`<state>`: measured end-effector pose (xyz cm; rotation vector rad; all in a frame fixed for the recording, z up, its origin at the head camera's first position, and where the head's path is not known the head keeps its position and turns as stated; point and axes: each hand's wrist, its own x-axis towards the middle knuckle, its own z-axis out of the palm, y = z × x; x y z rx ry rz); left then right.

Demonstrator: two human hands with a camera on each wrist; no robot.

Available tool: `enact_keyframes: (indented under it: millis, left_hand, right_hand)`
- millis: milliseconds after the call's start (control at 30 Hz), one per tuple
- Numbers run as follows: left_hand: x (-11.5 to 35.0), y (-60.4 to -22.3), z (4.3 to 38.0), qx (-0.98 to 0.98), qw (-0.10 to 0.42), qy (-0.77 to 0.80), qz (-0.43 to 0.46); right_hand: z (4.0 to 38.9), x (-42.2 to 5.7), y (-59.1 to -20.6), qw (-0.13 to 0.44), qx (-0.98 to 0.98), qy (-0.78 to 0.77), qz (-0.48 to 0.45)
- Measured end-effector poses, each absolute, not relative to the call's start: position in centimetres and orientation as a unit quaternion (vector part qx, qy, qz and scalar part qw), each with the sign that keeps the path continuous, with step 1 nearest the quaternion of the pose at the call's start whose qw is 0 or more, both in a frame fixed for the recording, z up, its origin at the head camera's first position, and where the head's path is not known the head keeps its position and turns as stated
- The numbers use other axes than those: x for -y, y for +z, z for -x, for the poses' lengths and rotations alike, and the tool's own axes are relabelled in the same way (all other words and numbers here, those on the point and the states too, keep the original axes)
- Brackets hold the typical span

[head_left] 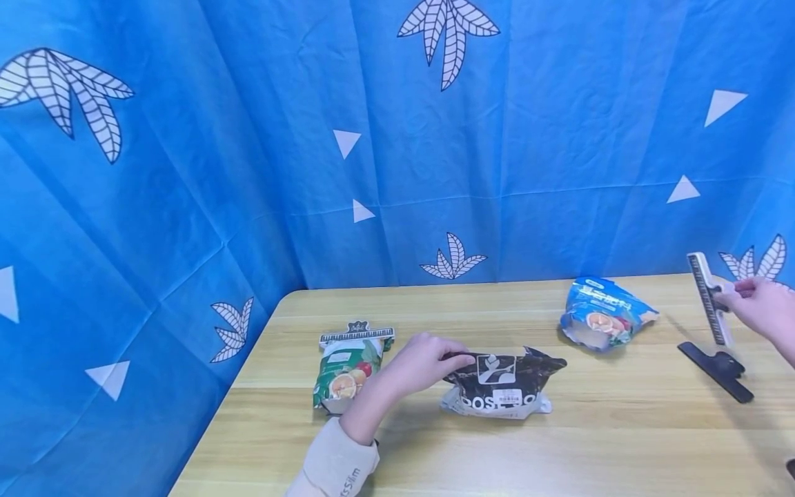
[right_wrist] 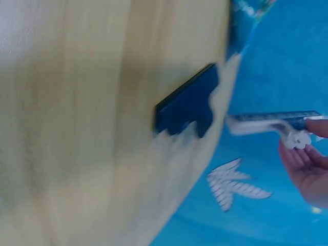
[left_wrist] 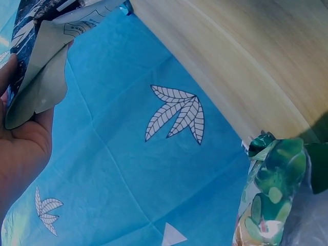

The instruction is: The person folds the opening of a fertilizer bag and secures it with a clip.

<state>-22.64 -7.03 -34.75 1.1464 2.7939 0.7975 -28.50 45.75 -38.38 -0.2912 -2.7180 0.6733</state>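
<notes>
My left hand (head_left: pixel 425 362) pinches the upper left corner of a black and silver-grey bag (head_left: pixel 497 379), its thumb lying on the front of the black top. The left wrist view shows the bag's loose edge (left_wrist: pixel 43 72) between thumb and fingers. At the far right, my right hand (head_left: pixel 759 304) holds a white bag clip (head_left: pixel 708 297) by its handle, raised over the table. A black bag clip (head_left: pixel 717 371) lies on the wood below it; in the right wrist view this black clip (right_wrist: pixel 189 102) is a little blurred.
A green fruit-print bag (head_left: pixel 348 376) with a black-and-white clip (head_left: pixel 357 335) along its top lies left of my left hand. Toward the back right rests a blue bag (head_left: pixel 602 314). Blue curtain (head_left: pixel 397 138) hangs behind the wooden table (head_left: pixel 590 449). Something dark (head_left: pixel 791 467) shows at the right edge.
</notes>
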Motion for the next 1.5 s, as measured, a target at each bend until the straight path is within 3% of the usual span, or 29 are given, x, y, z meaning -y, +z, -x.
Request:
enact_keyframes:
  millis: [300, 667, 933, 1067, 1333, 1500]
  left_hand:
    - [7.1, -34.5, 22.6, -0.898, 0.018, 0.258, -0.355]
    - [7.0, -34.4, 22.7, -0.898, 0.018, 0.254, -0.360]
    - [7.0, -34.4, 22.8, -0.900, 0.017, 0.253, -0.356]
    - [7.0, -34.5, 22.8, -0.899, 0.018, 0.255, -0.356]
    - [6.9, -34.6, 22.8, -0.897, 0.022, 0.261, -0.357]
    - [7.0, -34.7, 22.8, -0.896, 0.024, 0.262, -0.358]
  right_hand:
    - [25.2, -36.1, -32.2, 0.166, 0.926, 0.338, 0.010]
    - [22.7, -29.9, -29.6, 0.109, 0.875, 0.465, -0.079]
    - [21.0, -25.8, -29.3, 0.122, 0.857, 0.475, -0.157]
    - [20.3, -23.9, -29.6, 0.154, 0.853, 0.452, -0.211]
    - [19.1, -21.2, -30.5, 0.276, 0.823, 0.375, -0.327]
    - [18.7, -20.7, -30.6, 0.298, 0.816, 0.351, -0.349]
